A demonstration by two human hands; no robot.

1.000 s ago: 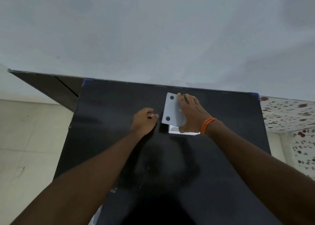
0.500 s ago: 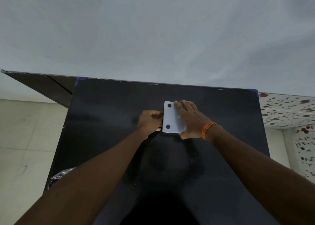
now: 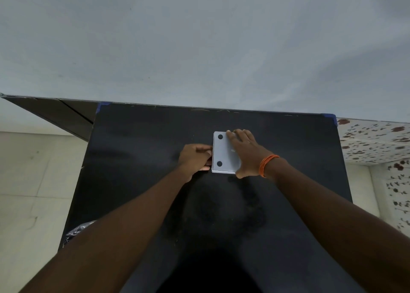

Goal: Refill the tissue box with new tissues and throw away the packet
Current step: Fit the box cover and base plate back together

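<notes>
The white tissue box (image 3: 223, 152) lies on the black table (image 3: 142, 164), its flat panel with two black dots facing up. My right hand (image 3: 247, 154), with an orange band at the wrist, lies spread over the panel's right half, fingertips at its far edge. My left hand (image 3: 195, 158) is curled against the box's left side, fingers touching the edge. The tissues are not visible. The box's right part is hidden under my right hand.
A crinkled grey plastic thing (image 3: 76, 231) shows at the table's left edge beside my left forearm; I cannot tell what it is. A pale wall rises behind the table. Light floor tiles lie to the left, speckled tiles to the right.
The white panel, tilted up a second ago, now lies flat on the box. My left hand moved right and now touches the box's left edge.
</notes>
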